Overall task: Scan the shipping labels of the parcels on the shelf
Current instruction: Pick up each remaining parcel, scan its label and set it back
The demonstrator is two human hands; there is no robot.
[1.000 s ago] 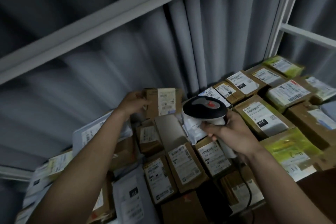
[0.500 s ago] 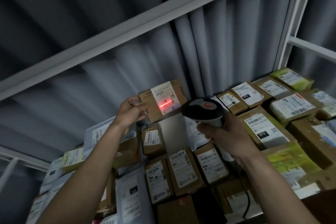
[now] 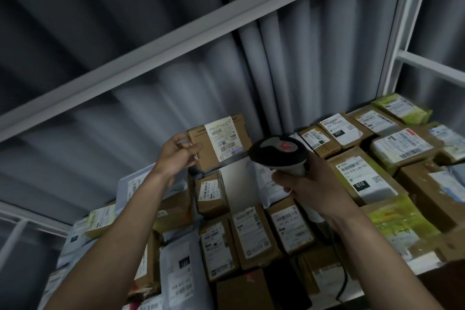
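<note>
My left hand (image 3: 179, 156) holds a small brown cardboard parcel (image 3: 201, 151) by its left end, lifted above the other parcels. Its white shipping label (image 3: 224, 141) faces me. My right hand (image 3: 312, 191) grips the handle of a black and white barcode scanner (image 3: 279, 152), whose head points at that label from the right. No red scan line shows on the label. The scanner's cable (image 3: 343, 282) hangs down below my right wrist.
Several labelled cardboard parcels (image 3: 254, 236) and grey mailer bags (image 3: 181, 269) cover the shelf below my hands. Yellow-green wrapped parcels (image 3: 400, 219) lie at the right. A white shelf beam (image 3: 176, 33) crosses overhead, a white upright post (image 3: 400, 40) stands right, and grey curtain hangs behind.
The red scan line that lay across the held parcel's label half a second ago is gone. The parcel has stayed lifted; the camera view has tilted slightly.
</note>
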